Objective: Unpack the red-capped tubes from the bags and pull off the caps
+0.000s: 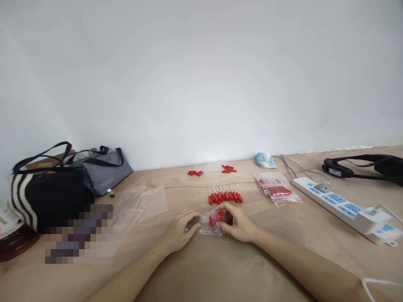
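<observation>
A small clear zip bag (204, 228) lies between my two hands with red-ended sticks (216, 218) in it. My left hand (184, 228) grips the bag's left end between thumb and fingers. At the bag's mouth on the right, my right hand (236, 222) is closed round the red ends, its fingers partly hiding them. Just beyond my hands, a row of loose red-ended sticks (225, 197) lies with the thin pale shafts pointing away. What the sticks are, I cannot tell.
Flat clear bags (154, 203) lie to the left, filled bags (277, 188) to the right. Small red pieces (195, 173) lie near the wall. A power strip (333, 203), a black headset (359, 165), a blue tissue pack (266, 160), a black bag (53, 197) and a striped bag (108, 170) stand around.
</observation>
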Demonstrator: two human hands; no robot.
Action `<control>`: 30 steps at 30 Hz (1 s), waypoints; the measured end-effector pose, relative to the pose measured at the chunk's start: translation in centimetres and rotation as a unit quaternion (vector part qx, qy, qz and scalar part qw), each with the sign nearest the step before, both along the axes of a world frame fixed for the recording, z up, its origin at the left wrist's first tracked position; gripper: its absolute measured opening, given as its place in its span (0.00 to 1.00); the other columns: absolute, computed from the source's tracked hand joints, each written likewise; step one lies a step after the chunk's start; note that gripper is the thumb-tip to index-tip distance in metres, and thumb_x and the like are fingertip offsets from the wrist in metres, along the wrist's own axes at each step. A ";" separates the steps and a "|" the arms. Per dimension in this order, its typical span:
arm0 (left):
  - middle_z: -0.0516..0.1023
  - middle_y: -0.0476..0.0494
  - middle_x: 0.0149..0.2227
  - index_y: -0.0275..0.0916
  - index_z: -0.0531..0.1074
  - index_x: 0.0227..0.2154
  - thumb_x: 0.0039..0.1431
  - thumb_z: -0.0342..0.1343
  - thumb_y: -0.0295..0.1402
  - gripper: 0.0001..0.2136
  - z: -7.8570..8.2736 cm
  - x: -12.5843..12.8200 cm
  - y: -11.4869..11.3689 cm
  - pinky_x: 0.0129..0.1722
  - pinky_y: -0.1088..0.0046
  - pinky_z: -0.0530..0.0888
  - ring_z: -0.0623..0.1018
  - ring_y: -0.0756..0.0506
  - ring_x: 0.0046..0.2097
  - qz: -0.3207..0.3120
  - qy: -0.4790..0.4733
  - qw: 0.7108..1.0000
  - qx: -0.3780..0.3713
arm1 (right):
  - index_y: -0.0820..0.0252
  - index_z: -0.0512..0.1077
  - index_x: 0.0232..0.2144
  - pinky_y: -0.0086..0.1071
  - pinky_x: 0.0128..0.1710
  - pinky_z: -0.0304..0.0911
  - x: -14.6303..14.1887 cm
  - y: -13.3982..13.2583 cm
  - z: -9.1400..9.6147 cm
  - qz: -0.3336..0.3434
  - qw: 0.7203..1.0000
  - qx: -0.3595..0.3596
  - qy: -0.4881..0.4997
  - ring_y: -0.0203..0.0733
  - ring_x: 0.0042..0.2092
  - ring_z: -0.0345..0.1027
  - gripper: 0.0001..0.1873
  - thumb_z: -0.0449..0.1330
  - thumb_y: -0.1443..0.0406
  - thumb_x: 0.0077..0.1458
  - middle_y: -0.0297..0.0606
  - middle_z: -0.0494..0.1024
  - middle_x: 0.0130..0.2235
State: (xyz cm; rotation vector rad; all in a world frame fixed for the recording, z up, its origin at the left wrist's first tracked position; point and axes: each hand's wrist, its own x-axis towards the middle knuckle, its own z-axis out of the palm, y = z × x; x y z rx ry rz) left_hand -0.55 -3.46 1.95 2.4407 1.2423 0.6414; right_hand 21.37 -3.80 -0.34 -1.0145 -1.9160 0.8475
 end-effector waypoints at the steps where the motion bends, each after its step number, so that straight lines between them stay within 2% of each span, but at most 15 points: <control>1: 0.73 0.45 0.37 0.39 0.69 0.39 0.54 0.49 0.31 0.10 0.0 0.0 0.0 0.41 0.70 0.68 0.72 0.47 0.40 0.002 0.000 1.000 0.000 | 0.60 0.65 0.37 0.25 0.24 0.55 0.0 -0.1 0.1 0.001 1.000 0.005 -0.001 0.30 0.24 0.58 0.15 0.59 0.69 0.42 0.31 0.71 0.28; 6: 0.74 0.45 0.37 0.40 0.69 0.38 0.54 0.48 0.33 0.10 0.0 0.0 0.0 0.42 0.70 0.68 0.72 0.47 0.39 0.005 0.000 1.000 -0.006 | 0.59 0.69 0.32 0.26 0.25 0.55 -0.3 0.1 0.0 -0.012 0.999 0.015 0.026 0.32 0.25 0.59 0.09 0.59 0.65 0.45 0.33 0.71 0.28; 10: 0.73 0.45 0.39 0.40 0.68 0.39 0.54 0.48 0.33 0.10 -0.1 -0.1 0.1 0.43 0.70 0.68 0.72 0.47 0.41 0.011 0.001 1.000 -0.010 | 0.59 0.67 0.30 0.27 0.26 0.57 0.1 1.1 -0.1 0.001 0.986 -0.041 0.159 0.32 0.26 0.61 0.10 0.60 0.61 0.44 0.32 0.70 0.26; 13: 0.74 0.45 0.40 0.40 0.69 0.40 0.54 0.49 0.33 0.11 0.0 -0.3 0.1 0.43 0.69 0.68 0.72 0.46 0.42 0.016 0.001 1.000 -0.011 | 0.59 0.66 0.26 0.27 0.27 0.58 1.6 2.2 0.7 0.018 0.968 -0.091 0.233 0.32 0.26 0.63 0.12 0.63 0.60 0.40 0.30 0.70 0.25; 16: 0.73 0.44 0.42 0.40 0.68 0.42 0.53 0.50 0.34 0.14 0.1 -0.8 0.3 0.46 0.68 0.67 0.71 0.45 0.44 0.012 -0.004 0.999 -0.029 | 0.60 0.66 0.25 0.27 0.25 0.59 4.0 3.5 1.8 -0.006 0.962 -0.116 0.246 0.32 0.23 0.63 0.14 0.65 0.61 0.36 0.29 0.70 0.22; 18: 0.72 0.44 0.46 0.40 0.67 0.45 0.52 0.51 0.35 0.16 0.2 -1.3 0.4 0.47 0.68 0.67 0.71 0.45 0.47 0.008 -0.006 0.998 -0.058 | 0.59 0.65 0.26 0.27 0.24 0.59 5.7 4.4 2.2 -0.047 0.951 -0.120 0.280 0.31 0.22 0.63 0.15 0.65 0.60 0.35 0.28 0.70 0.21; 20: 0.70 0.45 0.48 0.41 0.66 0.47 0.50 0.53 0.35 0.19 0.2 -1.8 0.5 0.49 0.67 0.66 0.70 0.44 0.49 0.002 -0.011 0.996 -0.086 | 0.59 0.65 0.25 0.26 0.23 0.58 7.0 5.2 2.3 -0.115 0.934 -0.095 0.325 0.31 0.22 0.63 0.16 0.65 0.60 0.34 0.28 0.70 0.21; 23: 0.69 0.44 0.50 0.42 0.66 0.48 0.50 0.53 0.36 0.20 0.3 -1.9 0.4 0.50 0.67 0.65 0.69 0.44 0.50 -0.009 -0.015 0.996 -0.084 | 0.60 0.64 0.24 0.28 0.25 0.61 8.2 6.4 1.6 -0.216 0.909 -0.048 0.354 0.33 0.23 0.65 0.16 0.65 0.58 0.34 0.31 0.71 0.23; 26: 0.71 0.43 0.46 0.40 0.67 0.45 0.52 0.51 0.38 0.17 0.5 -1.8 0.7 0.48 0.67 0.67 0.71 0.45 0.47 0.010 -0.010 1.000 -0.019 | 0.61 0.65 0.25 0.31 0.28 0.63 8.5 7.0 0.2 -0.314 0.903 -0.002 0.294 0.36 0.26 0.67 0.16 0.64 0.57 0.34 0.34 0.71 0.25; 30: 0.72 0.41 0.42 0.38 0.69 0.40 0.55 0.45 0.37 0.14 0.8 -3.0 1.7 0.47 0.63 0.67 0.71 0.43 0.46 0.121 0.019 0.988 0.099 | 0.61 0.68 0.24 0.32 0.30 0.61 8.4 7.0 -1.3 -0.412 0.898 0.052 0.148 0.38 0.28 0.66 0.14 0.60 0.56 0.38 0.37 0.73 0.26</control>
